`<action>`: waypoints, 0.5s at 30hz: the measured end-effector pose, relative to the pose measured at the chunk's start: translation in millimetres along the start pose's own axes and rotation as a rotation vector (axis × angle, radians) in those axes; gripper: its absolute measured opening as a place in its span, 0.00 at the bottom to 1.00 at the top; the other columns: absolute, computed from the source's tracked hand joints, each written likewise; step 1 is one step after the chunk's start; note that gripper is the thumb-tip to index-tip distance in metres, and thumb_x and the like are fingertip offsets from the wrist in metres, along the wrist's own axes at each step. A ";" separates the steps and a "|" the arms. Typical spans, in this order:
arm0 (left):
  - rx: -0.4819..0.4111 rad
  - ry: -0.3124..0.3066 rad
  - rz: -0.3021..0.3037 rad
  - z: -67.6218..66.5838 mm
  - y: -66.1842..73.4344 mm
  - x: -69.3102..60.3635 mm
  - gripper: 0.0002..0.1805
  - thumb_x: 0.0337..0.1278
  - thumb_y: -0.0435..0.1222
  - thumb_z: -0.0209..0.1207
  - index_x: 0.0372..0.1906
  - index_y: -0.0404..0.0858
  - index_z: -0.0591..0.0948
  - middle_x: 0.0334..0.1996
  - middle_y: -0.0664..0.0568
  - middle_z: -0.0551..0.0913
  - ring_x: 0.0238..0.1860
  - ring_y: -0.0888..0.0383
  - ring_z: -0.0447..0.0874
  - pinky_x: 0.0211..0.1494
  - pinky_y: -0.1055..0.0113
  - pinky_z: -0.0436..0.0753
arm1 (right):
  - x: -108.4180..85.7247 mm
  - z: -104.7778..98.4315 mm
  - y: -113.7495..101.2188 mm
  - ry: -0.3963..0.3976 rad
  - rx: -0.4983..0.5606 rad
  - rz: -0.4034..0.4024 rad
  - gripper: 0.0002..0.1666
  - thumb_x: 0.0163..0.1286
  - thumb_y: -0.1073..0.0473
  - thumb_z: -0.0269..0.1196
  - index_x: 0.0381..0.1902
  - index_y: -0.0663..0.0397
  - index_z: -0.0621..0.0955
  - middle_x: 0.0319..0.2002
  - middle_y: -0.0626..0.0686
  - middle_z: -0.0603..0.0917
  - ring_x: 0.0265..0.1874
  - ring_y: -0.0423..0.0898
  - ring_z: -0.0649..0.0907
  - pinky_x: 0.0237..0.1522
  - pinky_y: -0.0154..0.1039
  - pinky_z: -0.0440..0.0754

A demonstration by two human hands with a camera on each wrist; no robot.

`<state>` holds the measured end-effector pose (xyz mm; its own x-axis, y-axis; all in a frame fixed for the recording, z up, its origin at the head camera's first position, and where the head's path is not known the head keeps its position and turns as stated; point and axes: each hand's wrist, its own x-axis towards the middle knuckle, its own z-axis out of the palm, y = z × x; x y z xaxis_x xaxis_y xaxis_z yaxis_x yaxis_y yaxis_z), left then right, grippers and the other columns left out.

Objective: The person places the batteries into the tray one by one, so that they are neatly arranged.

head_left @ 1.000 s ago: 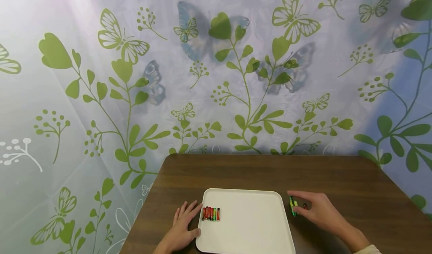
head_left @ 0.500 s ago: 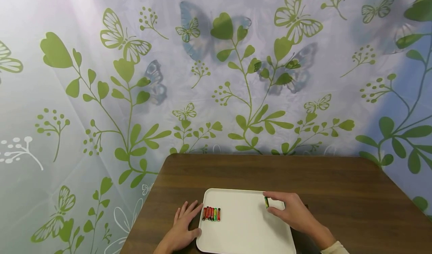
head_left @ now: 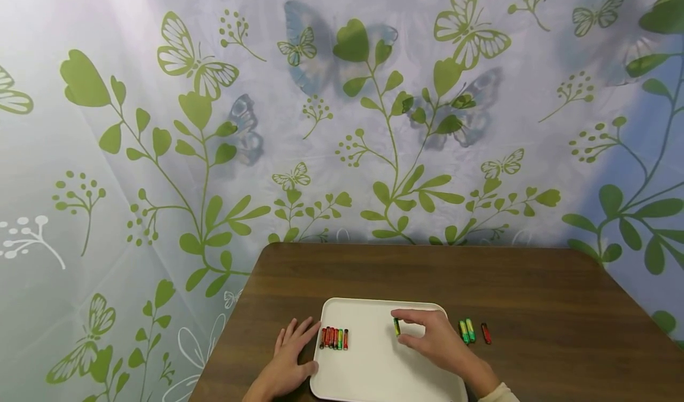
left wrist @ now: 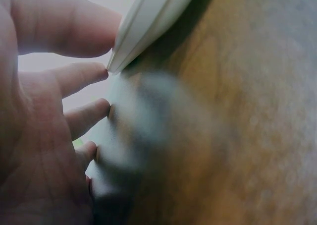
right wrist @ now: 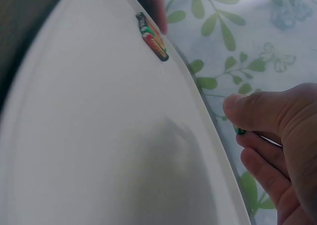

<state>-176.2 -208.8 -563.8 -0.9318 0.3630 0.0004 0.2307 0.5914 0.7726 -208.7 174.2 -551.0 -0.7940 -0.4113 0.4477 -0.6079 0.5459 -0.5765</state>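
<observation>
Green battery [head_left: 397,327] farther left

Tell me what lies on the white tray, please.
On the tray, batteries lie in a row toward the left; the right hand pinches another battery above. Whatever that hand covers is hidden.

The dark brown, wood-grained surface [head_left: 540,289], its far corners rounded, carries a white tray [head_left: 369,372]. Just beyond the tray's right edge, two green-and-yellow batteries [head_left: 471,331] lie side by side, and a red-and-black battery [head_left: 486,334] (slightly apart from that pair) lies farther right.
</observation>
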 end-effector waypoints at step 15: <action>-0.002 0.000 0.008 -0.4 1.7 -1.1 0.47 0.54 0.34 0.66 0.84 0.40 0.70 0.86 0.31 0.59 0.87 0.21 0.36 0.80 0.22 0.28 | 13.9 31.9 -15.9 -0.023 0.053 0.009 0.26 0.60 0.65 0.80 0.58 0.55 0.91 0.55 0.46 0.94 0.55 0.44 0.93 0.56 0.42 0.91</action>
<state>-174.9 -208.4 -562.2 -0.9298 0.3680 0.0065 0.2379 0.5874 0.7736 -210.3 136.5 -557.4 -0.7990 -0.4232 0.4272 -0.5998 0.5106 -0.6161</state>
